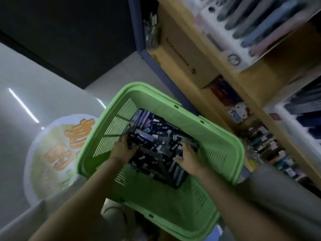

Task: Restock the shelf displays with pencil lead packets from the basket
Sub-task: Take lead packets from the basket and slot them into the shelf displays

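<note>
Glossy floor (52, 75), green basket (224, 136), slim dark packets (156, 138) heaped, seemingly purple-labelled

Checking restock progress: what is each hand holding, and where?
Left hand seems to grip packets at the basket's left side; right hand touches packets, hold unclear.

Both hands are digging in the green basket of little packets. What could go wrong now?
The packets lie in a loose, jumbled pile in the green basket, so grabbing a bunch with the left hand or right hand might let some slip and fall. The picture is dim and the packets look alike, so a wrong one might get picked.
</note>
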